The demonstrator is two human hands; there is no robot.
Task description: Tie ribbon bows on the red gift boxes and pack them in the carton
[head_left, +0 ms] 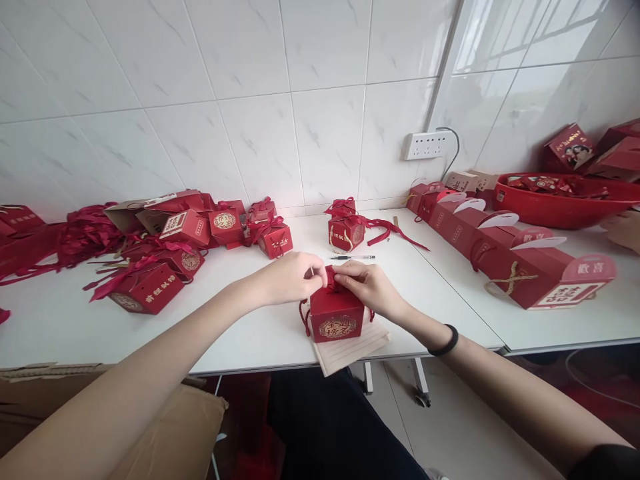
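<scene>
Right hand (364, 285) pinches red ribbon (331, 277) atop the red box (337, 312); cannot tell if left hand (299, 279) pinches it too. Box sits near, centre, on beige paper (334, 360), probably for easy two-handed reach.

A single camera, worn on the person's head, looks forward and down from above the near edge of the tabletop (240, 333). Both forearms enter from the lower corners, the left forearm (155, 367) and the right forearm (510, 393) running inward to the left hand (295, 277) and right hand (373, 287), which meet near the centre, close to the lens. The view is wide: its upper part faces the tiled wall (250, 133) behind the tabletop, while its bottom edge drops past the front edge to a dark-clad leg (330, 427) and the floor (400, 413).
</scene>
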